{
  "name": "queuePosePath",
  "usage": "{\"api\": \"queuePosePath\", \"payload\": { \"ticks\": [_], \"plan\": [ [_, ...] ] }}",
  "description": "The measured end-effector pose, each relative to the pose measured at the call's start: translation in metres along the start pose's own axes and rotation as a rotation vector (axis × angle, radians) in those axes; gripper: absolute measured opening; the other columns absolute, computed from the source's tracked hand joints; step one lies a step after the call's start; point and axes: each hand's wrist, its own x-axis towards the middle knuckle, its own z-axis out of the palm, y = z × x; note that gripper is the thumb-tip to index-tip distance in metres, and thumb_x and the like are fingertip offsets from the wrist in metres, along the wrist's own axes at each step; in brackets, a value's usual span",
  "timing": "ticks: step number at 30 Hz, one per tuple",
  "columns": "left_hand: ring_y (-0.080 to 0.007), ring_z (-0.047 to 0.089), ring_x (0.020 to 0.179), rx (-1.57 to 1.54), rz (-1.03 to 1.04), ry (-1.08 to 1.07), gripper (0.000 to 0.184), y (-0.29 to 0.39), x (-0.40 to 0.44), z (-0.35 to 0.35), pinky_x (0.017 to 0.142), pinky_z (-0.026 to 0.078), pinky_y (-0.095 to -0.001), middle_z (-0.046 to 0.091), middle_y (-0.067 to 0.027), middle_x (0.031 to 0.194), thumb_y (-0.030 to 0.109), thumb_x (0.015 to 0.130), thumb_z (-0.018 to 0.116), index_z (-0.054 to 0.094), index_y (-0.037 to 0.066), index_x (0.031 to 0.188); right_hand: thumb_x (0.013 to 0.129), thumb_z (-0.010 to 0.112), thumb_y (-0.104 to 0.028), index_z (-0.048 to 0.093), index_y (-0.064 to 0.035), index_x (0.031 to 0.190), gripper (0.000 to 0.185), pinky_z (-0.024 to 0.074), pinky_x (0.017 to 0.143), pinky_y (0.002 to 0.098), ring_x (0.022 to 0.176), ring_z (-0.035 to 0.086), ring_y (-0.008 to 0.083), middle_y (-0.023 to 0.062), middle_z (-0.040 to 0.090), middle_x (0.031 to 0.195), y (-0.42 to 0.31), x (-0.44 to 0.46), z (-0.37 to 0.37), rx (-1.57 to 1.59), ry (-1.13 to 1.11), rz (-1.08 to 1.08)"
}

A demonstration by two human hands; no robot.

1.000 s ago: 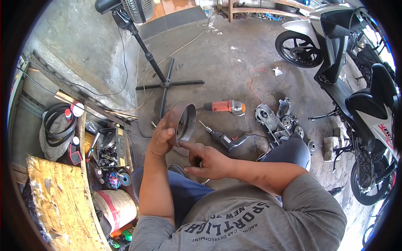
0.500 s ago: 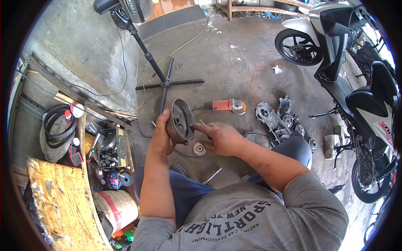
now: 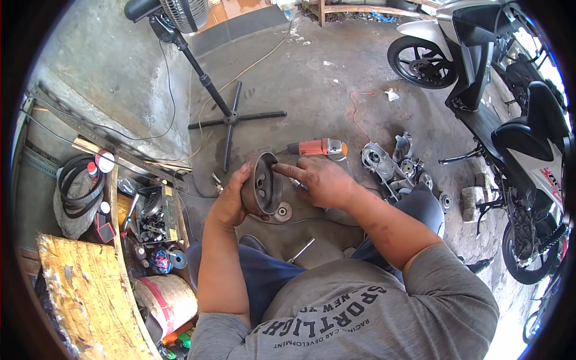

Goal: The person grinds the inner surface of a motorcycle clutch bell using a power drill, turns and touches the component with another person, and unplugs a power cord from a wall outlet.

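Observation:
A round metal drum [image 3: 252, 193], dark and open on one side with holes in its inner face, is held by my left hand [image 3: 229, 198], whose fingers wrap its outer left side and underside. My right hand [image 3: 324, 181] has its index finger stretched out, the tip touching the drum's inner rim; the other fingers are partly bent and hold nothing visible. On the floor just below the drum lies a small round disc [image 3: 283, 212] with a center hole. Beyond my right hand an orange angle grinder [image 3: 312, 147] rests on the floor.
A black fan stand [image 3: 230, 118] is ahead on the left. Metal engine parts [image 3: 390, 165] lie at the right, near a parked scooter [image 3: 477, 78]. At the left are a toolbox [image 3: 157, 216], black belts [image 3: 81, 186] and a worn wooden board [image 3: 84, 288]. Cables cross the floor.
The drum has turned in my left hand so its open side faces right. My right index finger has moved up from its lower edge to the upper inner rim. The view has shifted slightly.

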Motion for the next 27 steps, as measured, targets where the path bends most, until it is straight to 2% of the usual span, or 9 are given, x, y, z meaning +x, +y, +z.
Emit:
{"api": "queuePosePath", "payload": {
  "ticks": [3, 10, 12, 13, 15, 17, 19, 22, 27],
  "plan": [
    [-0.0314, 0.068, 0.075, 0.034, -0.022, 0.011, 0.072, -0.003, 0.000, -0.003, 0.042, 0.057, -0.0417, 0.066, -0.0179, 0.111, 0.066, 0.090, 0.048, 0.049, 0.012, 0.139, 0.078, 0.069, -0.010, 0.052, -0.0207, 0.142, 0.067, 0.0515, 0.072, 0.0385, 0.080, 0.064, 0.0295, 0.0092, 0.063, 0.090, -0.008, -0.004, 0.005, 0.025, -0.021, 0.020],
    [-0.0303, 0.068, 0.076, -0.207, 0.075, 0.076, 0.078, -0.004, 0.004, -0.001, 0.049, 0.058, -0.0389, 0.064, -0.0204, 0.114, 0.067, 0.090, 0.049, 0.046, 0.009, 0.142, 0.084, 0.070, -0.005, 0.055, -0.0105, 0.136, 0.054, 0.0487, 0.061, 0.0330, 0.067, 0.062, 0.0192, 0.0067, 0.063, 0.079, -0.036, -0.005, -0.003, 0.800, -0.341, 0.099],
    [-0.0290, 0.069, 0.079, -0.340, 0.155, 0.133, 0.080, 0.002, -0.001, 0.003, 0.052, 0.058, -0.0358, 0.064, -0.0213, 0.116, 0.068, 0.090, 0.049, 0.047, 0.007, 0.142, 0.089, 0.069, -0.003, 0.060, -0.0059, 0.124, 0.036, 0.0490, 0.062, 0.0275, 0.070, 0.060, 0.0132, 0.0049, 0.062, 0.080, -0.037, -0.002, 0.005, 1.481, 0.002, 0.180],
    [-0.0290, 0.069, 0.079, -0.336, 0.177, 0.156, 0.080, 0.005, -0.004, -0.002, 0.052, 0.058, -0.0358, 0.064, -0.0213, 0.116, 0.068, 0.090, 0.049, 0.047, 0.007, 0.142, 0.090, 0.067, -0.001, 0.061, -0.0050, 0.118, 0.028, 0.0501, 0.064, 0.0266, 0.071, 0.060, 0.0132, 0.0051, 0.063, 0.083, -0.033, 0.000, 0.004, 1.497, 0.091, 0.252],
    [-0.0281, 0.068, 0.081, -0.626, 0.233, -0.087, 0.083, 0.008, -0.007, -0.017, 0.057, 0.059, -0.0356, 0.059, -0.0214, 0.123, 0.066, 0.090, 0.052, 0.042, 0.003, 0.144, 0.092, 0.067, -0.003, 0.062, -0.0049, 0.101, 0.010, 0.0543, 0.066, 0.0269, 0.070, 0.061, 0.0141, 0.0050, 0.063, 0.084, -0.027, 0.001, -0.005, 1.503, 0.241, 0.402],
    [-0.0272, 0.068, 0.082, -0.905, 0.291, -0.359, 0.087, 0.009, -0.008, -0.030, 0.061, 0.060, -0.0354, 0.053, -0.0214, 0.130, 0.063, 0.089, 0.055, 0.038, 0.000, 0.146, 0.093, 0.067, -0.004, 0.062, -0.0059, 0.100, 0.009, 0.0559, 0.066, 0.0289, 0.066, 0.060, 0.0152, 0.0057, 0.061, 0.082, -0.011, 0.000, 0.000, 1.584, 0.334, 0.478],
    [-0.0264, 0.067, 0.084, -0.922, 0.340, -0.417, 0.088, 0.009, -0.008, -0.037, 0.064, 0.060, -0.0339, 0.051, -0.0212, 0.132, 0.062, 0.089, 0.057, 0.036, 0.000, 0.147, 0.094, 0.066, -0.004, 0.061, -0.0061, 0.097, 0.006, 0.0554, 0.065, 0.0301, 0.063, 0.059, 0.0163, 0.0061, 0.060, 0.077, -0.010, 0.002, -0.005, 1.541, 0.419, 0.594],
    [-0.0242, 0.065, 0.091, -0.961, 0.407, -0.641, 0.092, 0.007, -0.006, -0.044, 0.071, 0.059, -0.0294, 0.044, -0.0206, 0.139, 0.058, 0.089, 0.061, 0.029, -0.002, 0.150, 0.095, 0.064, -0.005, 0.061, -0.0058, 0.096, 0.004, 0.0546, 0.065, 0.0313, 0.062, 0.058, 0.0169, 0.0056, 0.058, 0.074, -0.005, 0.003, -0.006, 1.576, 0.378, 0.568],
    [-0.0230, 0.064, 0.094, -0.996, 0.405, -0.708, 0.094, 0.003, -0.004, -0.049, 0.076, 0.058, -0.0277, 0.041, -0.0197, 0.141, 0.054, 0.088, 0.065, 0.024, 0.001, 0.153, 0.096, 0.063, -0.007, 0.060, -0.0060, 0.093, 0.005, 0.0533, 0.064, 0.0316, 0.059, 0.057, 0.0165, 0.0049, 0.056, 0.071, -0.010, 0.007, -0.002, 1.515, 0.359, 0.523]
  ]
}}
